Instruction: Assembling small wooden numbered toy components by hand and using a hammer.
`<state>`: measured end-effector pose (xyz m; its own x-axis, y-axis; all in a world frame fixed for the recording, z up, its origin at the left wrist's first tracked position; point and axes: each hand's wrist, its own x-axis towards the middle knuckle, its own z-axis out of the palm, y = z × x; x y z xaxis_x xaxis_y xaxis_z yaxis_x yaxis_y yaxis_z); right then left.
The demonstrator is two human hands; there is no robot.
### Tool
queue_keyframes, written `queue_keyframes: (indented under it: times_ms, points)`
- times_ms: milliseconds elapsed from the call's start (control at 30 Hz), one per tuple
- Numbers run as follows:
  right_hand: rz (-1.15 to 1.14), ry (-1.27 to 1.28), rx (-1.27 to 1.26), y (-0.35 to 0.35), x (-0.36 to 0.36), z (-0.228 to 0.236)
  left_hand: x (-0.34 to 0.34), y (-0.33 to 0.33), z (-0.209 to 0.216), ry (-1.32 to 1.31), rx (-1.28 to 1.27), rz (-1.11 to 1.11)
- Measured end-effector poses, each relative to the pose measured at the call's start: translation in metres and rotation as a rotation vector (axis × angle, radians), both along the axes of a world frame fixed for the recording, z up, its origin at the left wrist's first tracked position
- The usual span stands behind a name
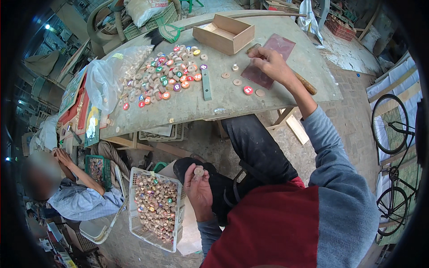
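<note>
Held low beside my knee, my left hand [199,192] has its fingers closed on a small round wooden piece [198,171]. My right hand [273,64] is over the tabletop, fingertips pinched at the edge of a dark red sheet [282,46], which looks like sandpaper. Whatever the pinch holds is hard to make out. A wooden handle [305,84] lies under my right wrist. Left of that hand are several loose wooden discs [237,82] and a red numbered disc [248,90].
A heap of discs [172,73] spreads beside a plastic bag [103,85]. An open wooden box [223,35] and a grey-green bar [206,85] rest on the table [187,109]. A crate of discs [134,210] stands left of my leg; another person [85,198] sits beyond.
</note>
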<state>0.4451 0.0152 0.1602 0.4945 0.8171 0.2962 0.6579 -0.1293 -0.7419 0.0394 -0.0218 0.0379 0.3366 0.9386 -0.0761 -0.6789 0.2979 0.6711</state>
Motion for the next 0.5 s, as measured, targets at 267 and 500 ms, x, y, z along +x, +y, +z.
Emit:
queue_keyframes:
  times_ms: [267,500]
  points:
    - [0.207,-0.354,-0.001,-0.007,-0.027,0.004,0.005,0.001,0.006,-0.105,-0.046,-0.030]
    - [0.139,-0.471,-0.126,-0.040,-0.039,0.008,0.012,0.004,0.020,-0.233,-0.030,-0.055]
